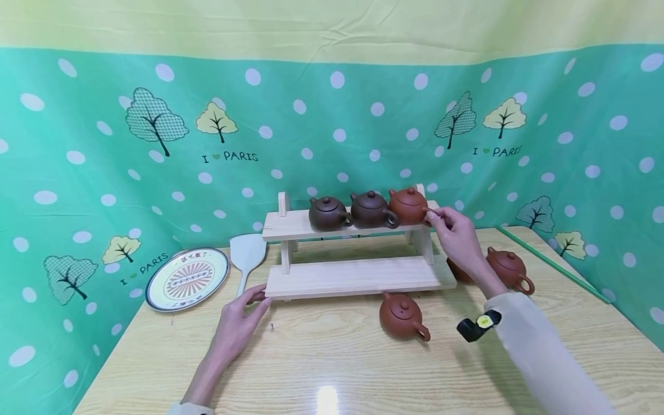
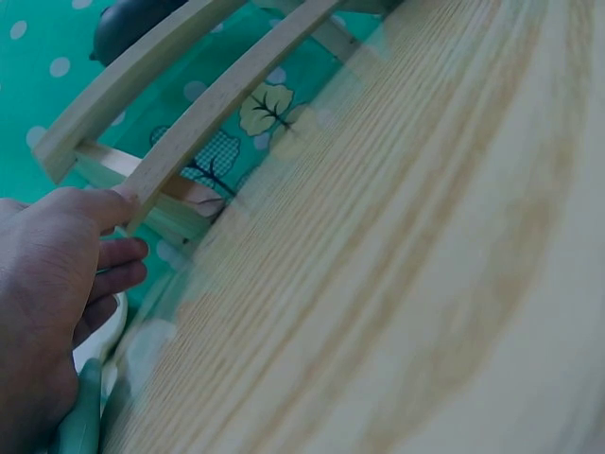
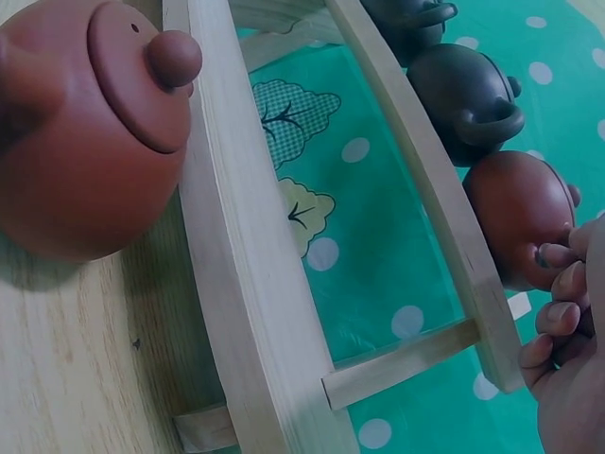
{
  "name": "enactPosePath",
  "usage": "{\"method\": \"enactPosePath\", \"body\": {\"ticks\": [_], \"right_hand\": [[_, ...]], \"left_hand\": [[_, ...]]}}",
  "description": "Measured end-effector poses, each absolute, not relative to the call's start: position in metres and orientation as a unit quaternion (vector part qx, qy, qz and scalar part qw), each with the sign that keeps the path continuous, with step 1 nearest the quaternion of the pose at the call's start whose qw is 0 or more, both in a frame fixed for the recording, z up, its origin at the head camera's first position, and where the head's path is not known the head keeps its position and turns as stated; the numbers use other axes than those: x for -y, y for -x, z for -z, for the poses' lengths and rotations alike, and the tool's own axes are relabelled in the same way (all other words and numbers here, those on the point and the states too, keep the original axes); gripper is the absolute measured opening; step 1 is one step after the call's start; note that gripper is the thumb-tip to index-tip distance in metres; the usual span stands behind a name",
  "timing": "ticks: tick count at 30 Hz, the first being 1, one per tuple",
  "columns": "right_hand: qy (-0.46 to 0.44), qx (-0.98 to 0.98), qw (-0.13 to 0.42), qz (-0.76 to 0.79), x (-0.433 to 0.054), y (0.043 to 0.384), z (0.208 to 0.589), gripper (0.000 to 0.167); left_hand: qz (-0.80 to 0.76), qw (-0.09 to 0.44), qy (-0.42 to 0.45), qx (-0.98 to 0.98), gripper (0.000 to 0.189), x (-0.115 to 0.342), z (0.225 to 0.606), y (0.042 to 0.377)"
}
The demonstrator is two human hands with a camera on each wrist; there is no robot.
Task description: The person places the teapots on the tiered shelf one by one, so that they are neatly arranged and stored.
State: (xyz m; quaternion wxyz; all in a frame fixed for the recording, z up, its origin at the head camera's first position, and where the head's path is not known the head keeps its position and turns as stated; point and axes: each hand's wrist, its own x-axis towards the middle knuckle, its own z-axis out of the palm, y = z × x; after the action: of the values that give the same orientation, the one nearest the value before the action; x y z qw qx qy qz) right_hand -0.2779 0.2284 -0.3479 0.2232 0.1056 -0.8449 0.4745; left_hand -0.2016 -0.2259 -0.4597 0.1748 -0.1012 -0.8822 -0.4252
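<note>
A two-tier wooden shelf [image 1: 358,278] stands on the table. On its upper board are two dark brown teapots [image 1: 327,214] and, at the right end, a reddish-brown teapot [image 1: 408,206]. My right hand [image 1: 456,233] pinches that reddish teapot's handle, as the right wrist view also shows at the handle [image 3: 548,255]. At the lower board's left end, my left hand [image 1: 241,323] grips the corner, the thumb at the edge in the left wrist view. Another reddish teapot [image 1: 401,316] sits on the table before the shelf.
Right of the shelf stand a reddish teapot [image 1: 505,268] and another partly hidden behind my right arm. A green stick [image 1: 555,265] lies along the table's right side. At left are a patterned plate [image 1: 161,288] and a white spatula [image 1: 248,251]. A polka-dot curtain [image 1: 290,167] hangs behind.
</note>
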Motion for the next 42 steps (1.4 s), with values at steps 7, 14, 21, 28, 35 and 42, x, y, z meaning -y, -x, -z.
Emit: {"method": "enactPosePath", "body": {"ticks": [7, 14, 21, 28, 35, 42], "right_hand": [[-0.101, 0.849, 0.246, -0.457, -0.227, 0.277, 0.348, 0.036], [-0.096, 0.849, 0.247, -0.458, -0.224, 0.277, 0.347, 0.035], [-0.097, 0.850, 0.251, -0.452, -0.224, 0.276, 0.349, 0.033], [-0.096, 0.847, 0.240, -0.464, -0.228, 0.272, 0.352, 0.034], [-0.104, 0.839, 0.221, -0.486, -0.237, 0.264, 0.361, 0.034], [-0.094, 0.832, 0.220, -0.500, -0.241, 0.248, 0.369, 0.033]], "left_hand": [[0.426, 0.169, 0.098, 0.884, 0.038, 0.227, 0.461, 0.202], [0.426, 0.175, 0.103, 0.882, 0.038, 0.226, 0.460, 0.202], [0.426, 0.177, 0.104, 0.881, 0.037, 0.226, 0.460, 0.202], [0.427, 0.179, 0.105, 0.880, 0.037, 0.225, 0.459, 0.202], [0.431, 0.169, 0.099, 0.881, 0.038, 0.226, 0.458, 0.201], [0.429, 0.167, 0.097, 0.882, 0.038, 0.225, 0.458, 0.202]]}}
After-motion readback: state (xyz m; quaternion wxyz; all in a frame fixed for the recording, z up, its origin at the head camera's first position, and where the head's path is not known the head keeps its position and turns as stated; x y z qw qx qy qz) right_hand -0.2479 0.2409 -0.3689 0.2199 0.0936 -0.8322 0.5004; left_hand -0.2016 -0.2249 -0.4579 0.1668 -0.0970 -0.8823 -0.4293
